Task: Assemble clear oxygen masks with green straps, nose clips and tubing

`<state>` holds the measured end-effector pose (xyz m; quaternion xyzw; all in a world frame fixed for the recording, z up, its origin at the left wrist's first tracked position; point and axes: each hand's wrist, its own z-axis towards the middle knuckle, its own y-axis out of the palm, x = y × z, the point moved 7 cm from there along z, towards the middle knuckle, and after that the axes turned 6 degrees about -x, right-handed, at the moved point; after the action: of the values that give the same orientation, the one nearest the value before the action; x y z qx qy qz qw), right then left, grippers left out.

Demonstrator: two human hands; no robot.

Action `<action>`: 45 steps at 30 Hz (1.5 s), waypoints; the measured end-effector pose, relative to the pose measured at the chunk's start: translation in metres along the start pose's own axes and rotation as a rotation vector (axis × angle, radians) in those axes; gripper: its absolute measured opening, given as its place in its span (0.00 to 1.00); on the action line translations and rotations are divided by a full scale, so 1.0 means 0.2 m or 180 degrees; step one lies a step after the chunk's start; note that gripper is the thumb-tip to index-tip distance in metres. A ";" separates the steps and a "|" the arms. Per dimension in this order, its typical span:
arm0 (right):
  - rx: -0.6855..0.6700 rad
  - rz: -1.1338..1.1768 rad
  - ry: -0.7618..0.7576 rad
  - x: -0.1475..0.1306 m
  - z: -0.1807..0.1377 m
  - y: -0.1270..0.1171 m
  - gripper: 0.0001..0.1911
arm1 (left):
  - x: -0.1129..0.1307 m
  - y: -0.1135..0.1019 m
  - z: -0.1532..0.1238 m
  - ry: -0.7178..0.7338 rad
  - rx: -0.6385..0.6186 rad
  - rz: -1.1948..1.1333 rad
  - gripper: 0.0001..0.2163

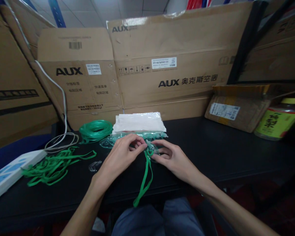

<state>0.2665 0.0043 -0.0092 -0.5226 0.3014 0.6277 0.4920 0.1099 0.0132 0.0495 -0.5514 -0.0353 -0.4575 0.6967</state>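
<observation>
Both my hands meet above the front middle of the black table, around a small clear, green-tinted plastic mask (155,150). My right hand (170,157) grips the mask from the right, its fingers curled around it. With thumb and forefinger pinched, my left hand (127,149) holds the green elastic strap (144,186) at the mask's edge. From there the strap hangs down in a long loop toward the table's front edge. Fingers partly hide the mask. Behind my hands lie more clear green plastic masks (110,141), close to a white plastic-wrapped packet (139,122).
On the left lie a pile of green straps (51,165), small clear bent pieces (94,166), coiled green tubing (95,130) and a white power strip (17,172). Cardboard panels (137,91) stand behind. A small carton (236,108) and a yellow-capped jar (279,119) stand right.
</observation>
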 end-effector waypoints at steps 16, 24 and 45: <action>0.0078 -0.0320 -0.0344 0.01 0.01 0.00 0.21 | 0.05 0.08 -0.01 0.0440 -0.0582 0.0127 0.05; 0.0426 -0.0946 -0.0508 -0.09 -0.04 -0.01 0.15 | 0.06 0.10 -0.02 0.0281 -0.0662 0.0166 0.08; 0.0762 -0.2013 -0.1135 -0.17 -0.08 0.00 0.06 | 0.07 0.10 -0.02 0.0049 -0.0684 -0.0008 0.10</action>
<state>0.2719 -0.0204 0.0183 -0.4112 0.1060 0.4863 0.7637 0.1296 0.0004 0.0418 -0.6194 0.0186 -0.4637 0.6332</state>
